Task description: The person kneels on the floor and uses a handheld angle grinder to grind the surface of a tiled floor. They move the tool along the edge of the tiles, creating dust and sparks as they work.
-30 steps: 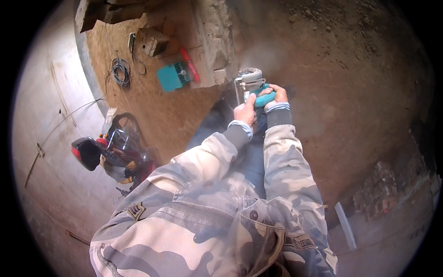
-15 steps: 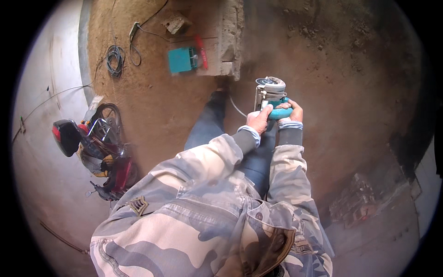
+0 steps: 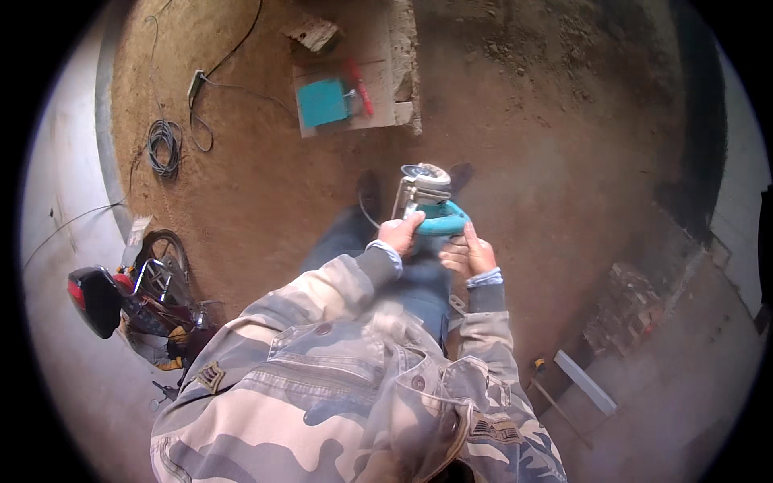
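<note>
In front of my thighs hangs a handheld disc cutter (image 3: 439,222) with a teal looped handle, a grey metal body and a round blade at its far end. My left hand (image 3: 399,234) is closed on its left side, thumb on top near the handle's front. My right hand (image 3: 472,253) is at the handle's rear end, thumb raised against it and fingers curled below. What those fingers hold, if anything, is hidden.
Ahead, a teal box-like object (image 3: 323,102) and a red tool (image 3: 361,87) lie on a slab beside a rough masonry edge (image 3: 405,72). A cable coil (image 3: 164,149) and socket strip (image 3: 196,86) lie left. A motorcycle (image 3: 161,290) stands nearer; bricks (image 3: 632,302) are right.
The disc cutter has come left and closer to my body. My right hand has slid from its wrap around the handle to the rear end. The view has shifted, showing a white bar at right.
</note>
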`<state>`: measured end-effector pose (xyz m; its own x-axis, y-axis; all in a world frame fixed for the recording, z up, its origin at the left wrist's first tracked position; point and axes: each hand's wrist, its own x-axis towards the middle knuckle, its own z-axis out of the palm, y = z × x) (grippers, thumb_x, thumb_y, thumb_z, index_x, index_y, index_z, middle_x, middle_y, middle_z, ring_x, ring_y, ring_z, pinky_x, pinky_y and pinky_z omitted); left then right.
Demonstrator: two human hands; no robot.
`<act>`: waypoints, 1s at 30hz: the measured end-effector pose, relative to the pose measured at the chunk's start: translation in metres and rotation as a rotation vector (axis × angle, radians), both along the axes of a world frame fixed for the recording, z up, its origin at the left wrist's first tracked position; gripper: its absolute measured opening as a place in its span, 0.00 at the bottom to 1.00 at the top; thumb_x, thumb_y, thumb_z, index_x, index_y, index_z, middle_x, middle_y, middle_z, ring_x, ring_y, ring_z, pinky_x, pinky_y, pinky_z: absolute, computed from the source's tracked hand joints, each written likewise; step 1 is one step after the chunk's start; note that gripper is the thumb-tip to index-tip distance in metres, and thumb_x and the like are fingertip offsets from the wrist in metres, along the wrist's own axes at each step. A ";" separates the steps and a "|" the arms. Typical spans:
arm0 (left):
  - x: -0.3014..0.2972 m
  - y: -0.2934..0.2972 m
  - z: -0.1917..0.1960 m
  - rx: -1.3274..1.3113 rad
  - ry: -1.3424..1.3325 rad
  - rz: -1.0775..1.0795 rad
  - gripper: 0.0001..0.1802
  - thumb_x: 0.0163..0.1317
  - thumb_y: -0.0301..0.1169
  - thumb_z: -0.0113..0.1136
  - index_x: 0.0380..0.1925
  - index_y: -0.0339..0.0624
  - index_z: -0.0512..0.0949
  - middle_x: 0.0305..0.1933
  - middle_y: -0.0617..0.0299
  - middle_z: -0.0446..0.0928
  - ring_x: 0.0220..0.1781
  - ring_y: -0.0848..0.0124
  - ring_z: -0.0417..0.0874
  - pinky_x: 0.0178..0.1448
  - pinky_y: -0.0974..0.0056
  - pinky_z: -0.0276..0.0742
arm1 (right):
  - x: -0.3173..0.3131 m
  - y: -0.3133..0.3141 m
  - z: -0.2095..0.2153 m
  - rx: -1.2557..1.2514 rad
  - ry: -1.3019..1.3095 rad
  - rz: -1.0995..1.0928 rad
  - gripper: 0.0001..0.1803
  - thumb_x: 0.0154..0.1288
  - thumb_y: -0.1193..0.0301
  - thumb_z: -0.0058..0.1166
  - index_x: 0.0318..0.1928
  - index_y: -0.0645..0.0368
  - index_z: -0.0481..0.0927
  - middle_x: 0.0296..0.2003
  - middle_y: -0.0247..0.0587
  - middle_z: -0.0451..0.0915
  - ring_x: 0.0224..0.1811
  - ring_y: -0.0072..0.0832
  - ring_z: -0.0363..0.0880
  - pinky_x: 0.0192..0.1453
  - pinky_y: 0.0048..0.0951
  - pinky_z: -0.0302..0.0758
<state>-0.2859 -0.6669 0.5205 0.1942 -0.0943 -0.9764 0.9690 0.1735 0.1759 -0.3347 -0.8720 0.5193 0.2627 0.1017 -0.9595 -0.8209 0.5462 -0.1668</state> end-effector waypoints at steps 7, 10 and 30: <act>-0.051 0.097 -0.034 0.248 -0.078 0.080 0.24 0.56 0.51 0.67 0.16 0.42 0.76 0.14 0.66 0.70 0.13 0.76 0.66 0.19 0.65 0.59 | 0.048 0.004 -0.081 -0.342 -0.049 -0.151 0.35 0.71 0.42 0.42 0.47 0.68 0.74 0.40 0.53 0.81 0.35 0.40 0.84 0.33 0.38 0.83; -0.055 0.126 -0.025 0.263 -0.060 0.334 0.22 0.57 0.50 0.67 0.20 0.47 0.73 0.11 0.70 0.62 0.09 0.78 0.59 0.16 0.67 0.56 | 0.115 0.029 -0.140 -0.314 -0.115 -0.067 0.40 0.71 0.39 0.35 0.53 0.69 0.72 0.46 0.52 0.80 0.44 0.40 0.82 0.40 0.41 0.82; -0.122 0.240 -0.122 0.178 0.060 0.745 0.16 0.62 0.48 0.62 0.30 0.50 0.73 0.11 0.73 0.58 0.10 0.78 0.54 0.19 0.67 0.54 | 0.231 0.102 -0.231 -0.252 -0.287 -0.311 0.18 0.63 0.57 0.40 0.47 0.45 0.79 0.44 0.37 0.80 0.42 0.39 0.77 0.43 0.49 0.72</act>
<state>-0.4081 -0.4273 0.3986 0.0912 0.2005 -0.9754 0.6164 0.7580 0.2134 -0.1034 -0.7704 0.2881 0.5011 -0.2497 -0.8286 -0.5270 0.6714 -0.5211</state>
